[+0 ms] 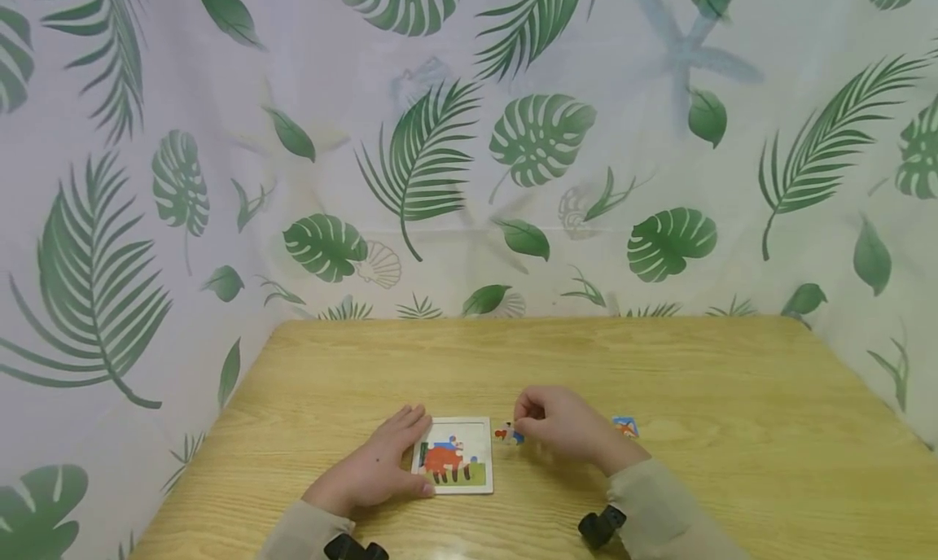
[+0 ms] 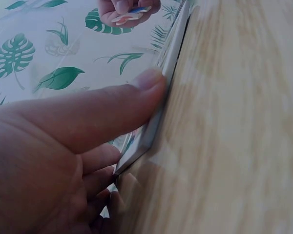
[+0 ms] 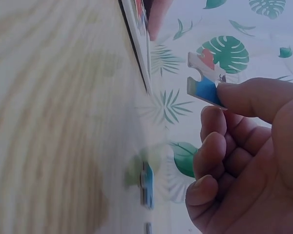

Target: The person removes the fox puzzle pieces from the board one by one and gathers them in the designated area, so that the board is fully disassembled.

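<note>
A square jigsaw tray [image 1: 488, 456] with a pale border lies on the table, its lower part filled with pieces showing a red animal with dark legs on green. My left hand [image 1: 384, 462] rests at the tray's left side, fingers extended along the upper left corner. Its thumb [image 2: 149, 83] presses the tray's near edge. Just right of the tray, my right hand [image 1: 560, 426] pinches a jigsaw piece [image 3: 205, 87] between thumb and index finger, above the table. That piece is white, red and blue with a rounded notch. The other right fingers are curled.
A loose blue and orange jigsaw piece [image 1: 625, 426] lies on the wooden table [image 1: 733, 446], partly behind my right wrist. In the right wrist view, a blue-topped piece [image 3: 147, 185] lies flat. A leaf-patterned cloth [image 1: 454, 177] hangs behind the table.
</note>
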